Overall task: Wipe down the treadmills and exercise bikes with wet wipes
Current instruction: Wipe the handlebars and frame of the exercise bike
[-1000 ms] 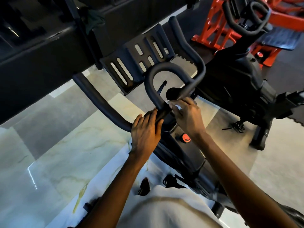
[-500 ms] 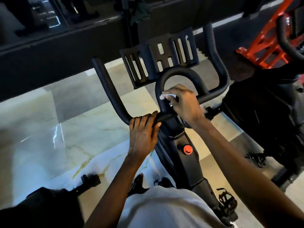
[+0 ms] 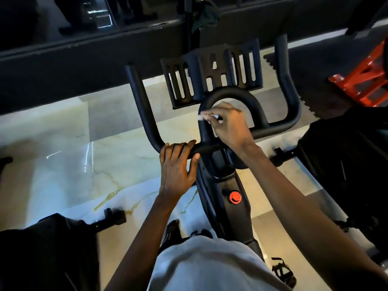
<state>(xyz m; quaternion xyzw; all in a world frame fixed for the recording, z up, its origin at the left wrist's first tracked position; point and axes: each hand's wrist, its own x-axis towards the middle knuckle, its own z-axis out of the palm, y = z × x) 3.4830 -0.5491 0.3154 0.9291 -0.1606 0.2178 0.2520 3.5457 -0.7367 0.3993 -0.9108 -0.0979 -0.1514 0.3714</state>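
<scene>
At centre, seen from above: black exercise bike (image 3: 231, 219), with handlebar (image 3: 144, 114) spreading left and right and an inner loop bar (image 3: 231, 94) arching toward the far side.

On the near left stretch of the handlebar: left hand (image 3: 176, 166), fingers curled over the bar, thumb underneath. Grips it firmly.

On the left leg of the loop bar: right hand (image 3: 231, 127), pinching a small white wet wipe (image 3: 200, 117) in the fingertips. Presses it against the bar; wipe mostly hidden by the fingers.

Just beyond the loop: slotted black tray (image 3: 212, 74), tilted, fixed to the bike.

Nearer than the hands, on the frame post: round red knob (image 3: 235, 197).

Near right of the frame: black pedal (image 3: 282, 271) with strap.

At the near edge: white shirt (image 3: 210, 265) of the person.

Underneath: glossy pale marble floor (image 3: 63, 154) with yellowish veins.

Close on the right: another dark machine (image 3: 346, 164).

At far right: red metal frame (image 3: 361, 85) on dark matting.

At near left: one more dark machine (image 3: 52, 248), too dim to make out.
</scene>
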